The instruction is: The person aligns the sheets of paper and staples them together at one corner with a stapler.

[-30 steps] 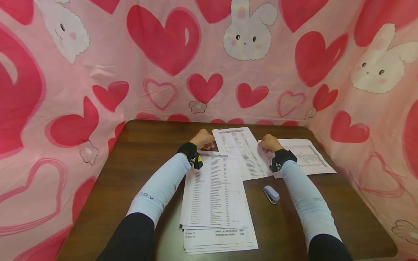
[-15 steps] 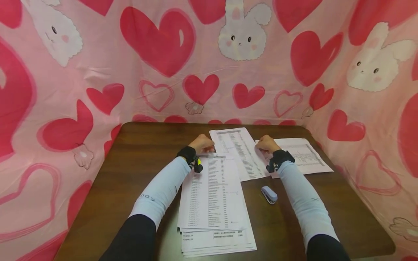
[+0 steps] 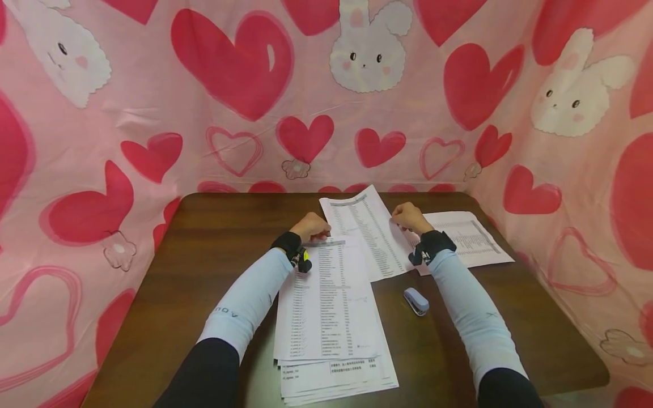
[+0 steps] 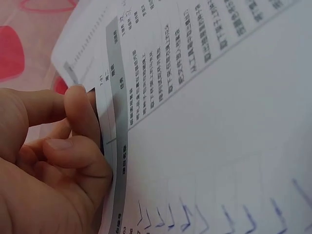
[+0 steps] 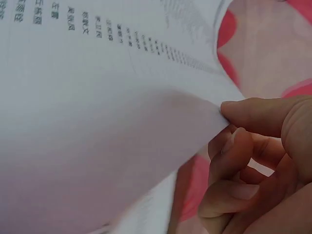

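Observation:
My left hand (image 3: 312, 228) rests with curled fingers at the top edge of the printed paper stack (image 3: 331, 317). In the left wrist view, its fingers (image 4: 80, 161) lie against the top sheet (image 4: 209, 131); whether they pinch any paper is hidden. My right hand (image 3: 410, 218) pinches the right edge of the middle printed sheet (image 3: 359, 226) between thumb and fingers. That sheet (image 5: 97, 126) is partly raised and bent near the grip. Another printed sheet (image 3: 464, 238) lies to the right, partly under the right wrist.
A small light-purple stapler (image 3: 416, 301) lies on the brown table (image 3: 219, 249), right of the stack. Behind the table and along its sides hangs a pink heart-and-rabbit sheet (image 3: 306, 85). Blue pen ticks mark the top sheet.
My right hand has raised the middle sheet's right side, and its top right corner now stands up. The left hand stays at the stack's top edge. The view has shifted slightly.

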`<state>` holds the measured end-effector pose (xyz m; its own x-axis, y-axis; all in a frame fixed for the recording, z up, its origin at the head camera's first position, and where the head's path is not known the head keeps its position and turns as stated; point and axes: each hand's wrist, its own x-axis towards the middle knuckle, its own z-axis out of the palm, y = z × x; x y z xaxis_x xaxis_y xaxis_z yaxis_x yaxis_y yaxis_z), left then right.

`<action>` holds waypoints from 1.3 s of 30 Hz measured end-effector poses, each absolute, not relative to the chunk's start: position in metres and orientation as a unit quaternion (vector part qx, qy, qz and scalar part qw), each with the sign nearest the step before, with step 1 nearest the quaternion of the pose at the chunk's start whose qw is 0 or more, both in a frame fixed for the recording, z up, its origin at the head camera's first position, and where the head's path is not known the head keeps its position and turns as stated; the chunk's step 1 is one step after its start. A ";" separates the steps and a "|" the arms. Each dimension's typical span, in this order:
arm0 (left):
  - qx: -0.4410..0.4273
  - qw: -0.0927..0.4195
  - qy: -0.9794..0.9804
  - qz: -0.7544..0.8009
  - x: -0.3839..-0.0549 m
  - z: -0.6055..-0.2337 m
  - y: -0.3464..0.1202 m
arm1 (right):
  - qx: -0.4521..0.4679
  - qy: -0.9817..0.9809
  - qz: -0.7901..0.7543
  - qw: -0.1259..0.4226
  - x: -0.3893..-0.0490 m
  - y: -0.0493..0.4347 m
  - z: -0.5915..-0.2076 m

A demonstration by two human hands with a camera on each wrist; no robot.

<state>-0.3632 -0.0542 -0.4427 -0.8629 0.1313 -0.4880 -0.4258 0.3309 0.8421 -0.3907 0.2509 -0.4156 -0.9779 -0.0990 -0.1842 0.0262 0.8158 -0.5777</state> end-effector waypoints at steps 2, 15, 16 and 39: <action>-0.096 0.243 0.777 0.572 -0.364 -0.442 -0.056 | -0.029 0.953 -0.291 0.083 -0.388 0.246 -0.407; -0.075 0.215 0.757 0.613 -0.363 -0.429 -0.066 | -0.064 0.945 -0.318 0.038 -0.374 0.230 -0.359; -0.070 0.211 0.757 0.614 -0.363 -0.427 -0.067 | -0.063 0.945 -0.319 0.036 -0.373 0.231 -0.356; 0.003 0.100 0.724 0.683 -0.373 -0.352 -0.080 | -0.114 0.941 -0.295 -0.122 -0.351 0.231 -0.308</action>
<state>-0.3729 -0.0804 -0.3521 -0.9798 0.1412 -0.1417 -0.1331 0.0684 0.9887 -0.3506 0.2308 -0.3079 -0.9442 -0.1417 0.2973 -0.2862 0.7997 -0.5277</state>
